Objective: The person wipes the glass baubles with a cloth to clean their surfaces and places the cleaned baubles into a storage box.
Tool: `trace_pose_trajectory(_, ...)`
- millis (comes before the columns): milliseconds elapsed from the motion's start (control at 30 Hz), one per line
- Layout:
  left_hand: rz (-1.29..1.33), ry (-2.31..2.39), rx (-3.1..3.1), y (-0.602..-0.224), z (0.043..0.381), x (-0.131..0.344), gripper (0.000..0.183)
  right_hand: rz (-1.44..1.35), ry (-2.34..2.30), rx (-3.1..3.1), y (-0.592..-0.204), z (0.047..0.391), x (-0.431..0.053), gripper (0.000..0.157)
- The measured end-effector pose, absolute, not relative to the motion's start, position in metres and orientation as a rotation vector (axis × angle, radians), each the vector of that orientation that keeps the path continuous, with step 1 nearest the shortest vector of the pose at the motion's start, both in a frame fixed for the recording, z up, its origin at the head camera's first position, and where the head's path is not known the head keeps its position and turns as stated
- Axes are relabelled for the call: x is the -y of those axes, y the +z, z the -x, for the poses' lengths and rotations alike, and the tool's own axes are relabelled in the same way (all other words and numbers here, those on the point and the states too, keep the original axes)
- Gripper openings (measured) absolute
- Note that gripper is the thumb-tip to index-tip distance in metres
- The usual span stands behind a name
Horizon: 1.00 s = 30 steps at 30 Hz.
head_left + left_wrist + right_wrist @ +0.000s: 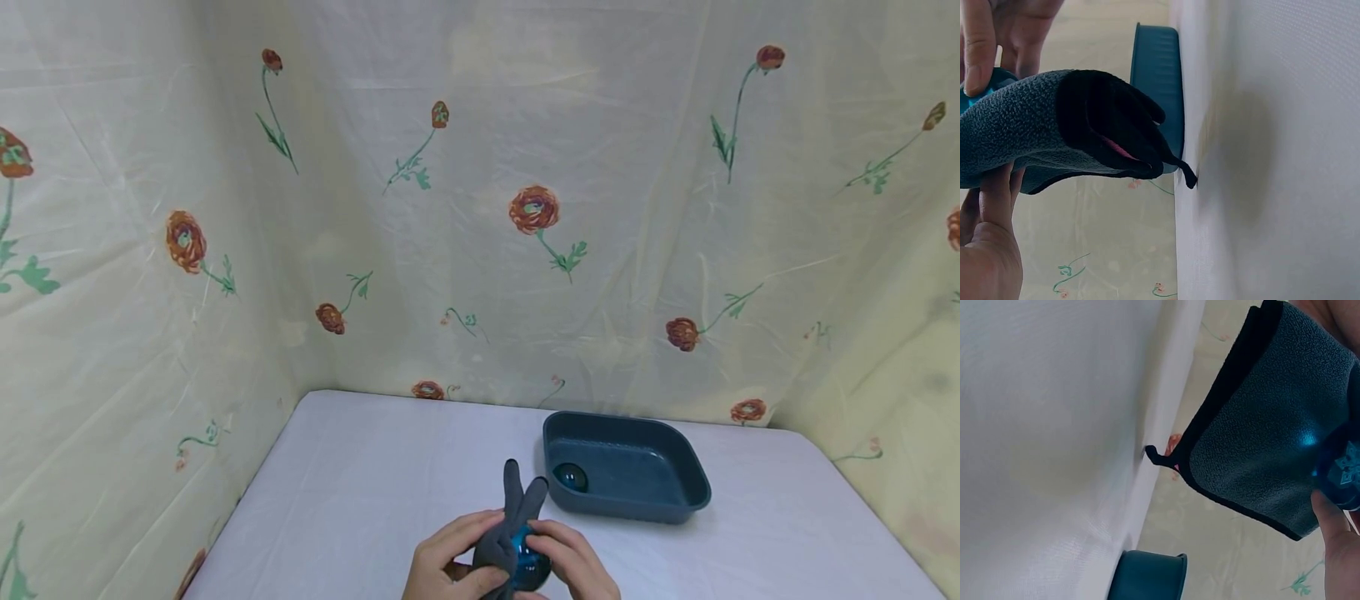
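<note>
My left hand [453, 560] holds a grey microfibre cloth [492, 546] with black edging, bunched against one side of a shiny blue glass-like ball [531, 568]. On the ball's other side, the fingers of my right hand [576, 557] grip it. Two folded ends of the cloth stick up past the hands in the head view. From the right wrist, the ball [1342, 469] shows a pale star-like pattern. The cloth's hanging loop [1185, 172] dangles from one corner in the left wrist view. My left palm is mostly hidden.
Behind the hands to the right, a dark blue-green rectangular tray [630, 510] sits on the white-covered table [360, 467]. A second dark glossy ball [572, 477] lies in its near left corner. Flower-patterned curtains [600, 167] enclose the back and sides.
</note>
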<state>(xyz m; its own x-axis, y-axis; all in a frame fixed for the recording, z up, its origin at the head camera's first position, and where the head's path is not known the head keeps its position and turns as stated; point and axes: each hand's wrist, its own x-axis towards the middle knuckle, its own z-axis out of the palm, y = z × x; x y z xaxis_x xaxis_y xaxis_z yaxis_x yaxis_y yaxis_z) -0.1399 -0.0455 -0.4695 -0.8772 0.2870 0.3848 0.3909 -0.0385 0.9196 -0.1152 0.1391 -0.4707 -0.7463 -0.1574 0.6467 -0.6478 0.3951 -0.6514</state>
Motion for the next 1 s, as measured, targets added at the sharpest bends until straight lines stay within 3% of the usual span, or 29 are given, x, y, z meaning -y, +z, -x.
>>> trace_pose_trajectory(800,0.833,-2.077,2.134,-0.468,0.138,0.047,0.047,-0.539,1.544,2.26,-0.458,0.111,-0.139,0.05)
trace_pose_trajectory(1000,0.921,-2.005,2.077,-0.469,0.139,0.047,0.046,-0.361,1.634,2.28,-0.453,0.108,-0.135,0.048)
